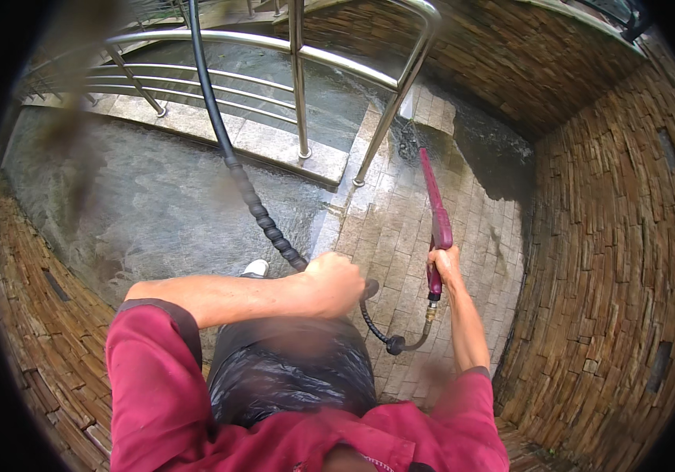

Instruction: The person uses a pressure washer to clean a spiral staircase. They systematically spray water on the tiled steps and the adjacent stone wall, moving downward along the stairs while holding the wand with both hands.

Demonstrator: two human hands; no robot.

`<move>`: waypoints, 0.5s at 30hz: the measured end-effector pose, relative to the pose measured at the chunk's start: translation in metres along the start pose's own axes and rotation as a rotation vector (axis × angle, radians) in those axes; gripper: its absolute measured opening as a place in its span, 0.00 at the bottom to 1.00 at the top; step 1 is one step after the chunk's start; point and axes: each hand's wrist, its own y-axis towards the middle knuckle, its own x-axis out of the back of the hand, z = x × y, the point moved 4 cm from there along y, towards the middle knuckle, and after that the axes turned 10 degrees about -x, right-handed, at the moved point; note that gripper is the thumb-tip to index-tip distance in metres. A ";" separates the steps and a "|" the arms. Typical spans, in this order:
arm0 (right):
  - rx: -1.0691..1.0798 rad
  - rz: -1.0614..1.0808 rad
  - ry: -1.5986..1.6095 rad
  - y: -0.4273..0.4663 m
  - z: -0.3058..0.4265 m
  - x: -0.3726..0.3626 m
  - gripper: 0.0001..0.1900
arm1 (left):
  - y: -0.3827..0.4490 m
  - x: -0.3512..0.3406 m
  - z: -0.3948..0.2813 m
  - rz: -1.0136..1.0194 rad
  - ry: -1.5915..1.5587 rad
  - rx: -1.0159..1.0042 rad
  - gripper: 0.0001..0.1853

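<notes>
My right hand (447, 263) grips the handle of a dark red pressure washer gun (436, 218), its barrel pointing away from me over the paving. A thin spray leaves the tip and strikes the wet ground. Below the handle, a brass coupling (431, 311) joins the gun to a black hose (411, 344). My left hand (333, 284) is closed around the spiral-wrapped hose (269, 227) in front of my waist. From there the hose climbs to the upper left, past the railing. The short stretch inside my left fist is hidden.
A stainless steel railing (298, 88) stands on a stone curb (237, 134) ahead. Stacked-stone walls (597, 253) rise at right, at the back and at lower left. Beige paving (485, 265) lies beneath the gun; wet grey slabs (166, 194) lie left. Blurred spots cover parts of the view.
</notes>
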 end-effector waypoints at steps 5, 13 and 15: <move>-0.017 -0.114 0.011 -0.041 -0.005 0.032 0.01 | 0.009 0.003 -0.001 0.005 0.026 -0.044 0.16; -0.220 -0.378 0.153 -0.168 -0.074 0.107 0.02 | 0.021 0.019 -0.012 0.168 -0.035 -0.128 0.23; -0.268 -0.451 0.280 -0.205 -0.100 0.120 0.03 | 0.031 0.023 -0.016 0.185 0.014 -0.188 0.24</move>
